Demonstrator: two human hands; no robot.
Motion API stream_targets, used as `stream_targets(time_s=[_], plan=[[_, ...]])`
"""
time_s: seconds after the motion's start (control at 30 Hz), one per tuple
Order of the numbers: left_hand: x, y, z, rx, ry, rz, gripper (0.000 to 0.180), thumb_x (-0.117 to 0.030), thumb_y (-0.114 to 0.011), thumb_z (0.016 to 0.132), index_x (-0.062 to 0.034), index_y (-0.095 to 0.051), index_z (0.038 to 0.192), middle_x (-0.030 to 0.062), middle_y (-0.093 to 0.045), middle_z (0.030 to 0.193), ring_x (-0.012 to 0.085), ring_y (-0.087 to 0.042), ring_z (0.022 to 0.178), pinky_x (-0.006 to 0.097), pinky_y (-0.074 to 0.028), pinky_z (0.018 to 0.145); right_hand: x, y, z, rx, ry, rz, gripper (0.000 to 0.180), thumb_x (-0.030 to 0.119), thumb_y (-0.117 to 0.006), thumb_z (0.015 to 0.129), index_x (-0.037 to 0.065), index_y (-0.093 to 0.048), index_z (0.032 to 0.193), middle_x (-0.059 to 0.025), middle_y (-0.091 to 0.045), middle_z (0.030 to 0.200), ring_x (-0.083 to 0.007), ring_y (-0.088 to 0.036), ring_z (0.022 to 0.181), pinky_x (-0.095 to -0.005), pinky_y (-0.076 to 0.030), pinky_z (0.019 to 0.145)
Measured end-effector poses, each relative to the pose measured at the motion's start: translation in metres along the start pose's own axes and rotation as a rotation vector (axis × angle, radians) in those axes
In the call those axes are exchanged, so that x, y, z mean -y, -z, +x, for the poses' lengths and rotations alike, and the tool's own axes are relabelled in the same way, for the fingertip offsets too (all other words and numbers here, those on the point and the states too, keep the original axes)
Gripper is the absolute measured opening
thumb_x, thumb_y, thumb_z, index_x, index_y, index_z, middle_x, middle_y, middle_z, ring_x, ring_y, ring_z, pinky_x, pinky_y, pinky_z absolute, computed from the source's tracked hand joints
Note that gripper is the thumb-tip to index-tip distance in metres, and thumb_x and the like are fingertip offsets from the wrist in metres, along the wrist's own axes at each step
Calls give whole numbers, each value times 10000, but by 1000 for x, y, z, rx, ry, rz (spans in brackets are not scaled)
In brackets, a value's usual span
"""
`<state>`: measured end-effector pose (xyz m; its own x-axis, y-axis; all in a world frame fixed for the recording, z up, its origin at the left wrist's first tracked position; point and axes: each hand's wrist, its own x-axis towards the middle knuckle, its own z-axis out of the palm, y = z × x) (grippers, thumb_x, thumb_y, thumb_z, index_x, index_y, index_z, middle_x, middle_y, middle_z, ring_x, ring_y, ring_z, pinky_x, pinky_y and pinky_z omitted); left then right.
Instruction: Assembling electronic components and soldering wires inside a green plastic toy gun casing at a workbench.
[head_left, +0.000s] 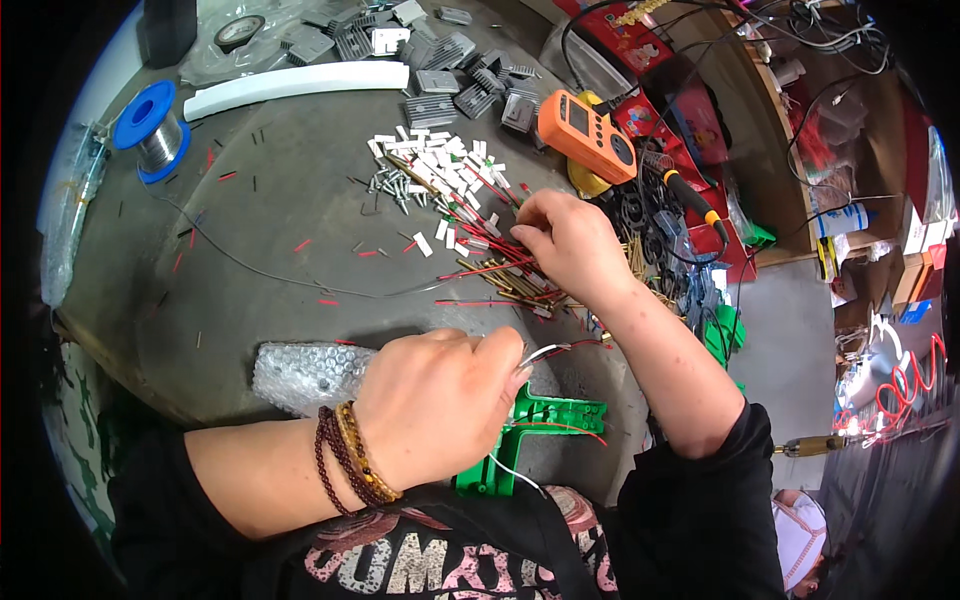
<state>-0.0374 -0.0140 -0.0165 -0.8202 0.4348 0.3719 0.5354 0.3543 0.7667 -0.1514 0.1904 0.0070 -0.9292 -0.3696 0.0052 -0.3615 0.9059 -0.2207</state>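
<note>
I have the left hand [440, 405] low over the near edge of the grey worktop [270, 190], its fingers [505, 350] pinched on the end of a thin white wire [545, 352] that bends out to the right; the same hand sits above a green plastic holder [545, 425], through which more thin red and white leads run. The right hand [570, 240] is further out, fingers [530, 232] curled down and closed on something in the heap of red leads and brass pins [500, 270] — just which piece they hold I cannot tell.

The wire looks light and limp; I judge it will flop if taken far from the tip, so the grip belongs close to the bare end, and gently, since the insulation is slick and the strands would kink. The brass pins look stiff, small and easy to roll; a fingertip pinch across the shaft suits them. The green holder seems rigid and light — it would skate on the worktop unless pressed down.

Nearby lie small white tabs [435, 160], a sheet of bubble wrap [305, 372] under the left wrist, an orange multimeter [588, 135] and a blue solder reel [152, 130].
</note>
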Motion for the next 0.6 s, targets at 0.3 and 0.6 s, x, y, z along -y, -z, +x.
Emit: stream_targets(time_s=[0.3,0.6], plan=[[1,0,-1,3,-6,-5,160,-166,-644,895,-70,-518,869,117,-573,628,350,-601,614,461,-466,552,-1,-1,9,19,-154,46,197,178,-708,839,17,-655,940,-170,-688,889,-354,-662,896,-445,-513,810],[1,2,1,15,37,-22,145,-174,-627,916,-74,-531,875,123,-586,632,357,-605,610,462,-463,548,-23,40,8,-438,-35,1084,155,111,-579,998,23,-567,1125,-73,-660,927,-153,-630,861,-311,-518,814]])
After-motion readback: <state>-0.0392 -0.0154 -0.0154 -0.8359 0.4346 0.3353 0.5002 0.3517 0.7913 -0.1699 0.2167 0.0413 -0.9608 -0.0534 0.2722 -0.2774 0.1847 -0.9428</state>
